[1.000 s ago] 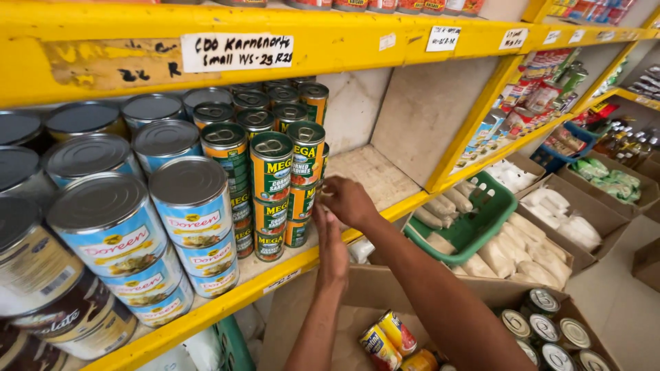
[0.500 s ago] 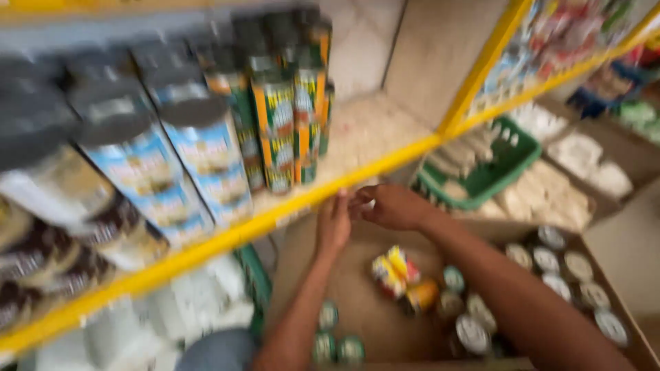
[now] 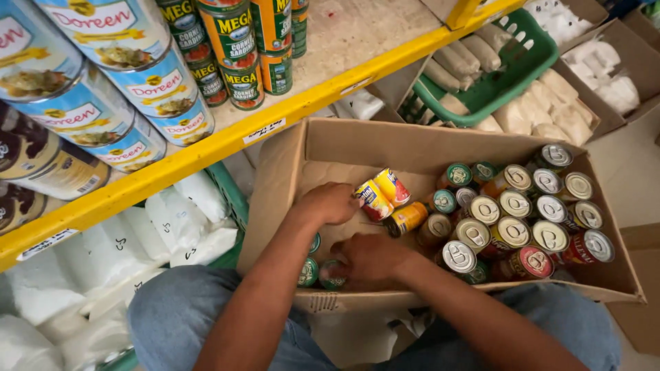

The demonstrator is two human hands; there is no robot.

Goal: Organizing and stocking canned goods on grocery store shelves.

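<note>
Both your hands are down inside the open brown cardboard box (image 3: 330, 148) that sits on the floor below the yellow metal shelf edge (image 3: 227, 141).

Your left hand (image 3: 331, 203) is curled over the small yellow-and-red labelled tin (image 3: 375, 200) lying on its side near the box's back wall; fingers bent against the tin's end. Whether they have actually closed round it, you cannot tell from this angle. A second tin of the same kind (image 3: 392, 185) lies touching it, and an orange-labelled tin (image 3: 407, 218) lies just beside both.

Your right hand (image 3: 369, 258) is low at the near wall of the box, knuckles up, fingers folded down over the small green-topped tins (image 3: 309, 271) standing in that corner. Grip hidden under the palm; cannot tell.

Right half of the box: upright tins with silver pull-ring lids (image 3: 512, 220), packed close, touching one another.

On the shelf above: stacked green-and-red labelled tins (image 3: 234, 38) and larger blue-and-white labelled tins (image 3: 148, 79) to their left. Green plastic basket of white packets (image 3: 529, 65) beyond the box. White bags (image 3: 137, 240) under the shelf, left of the box. Your blue denim knees (image 3: 172, 316) press against the box's near side.
</note>
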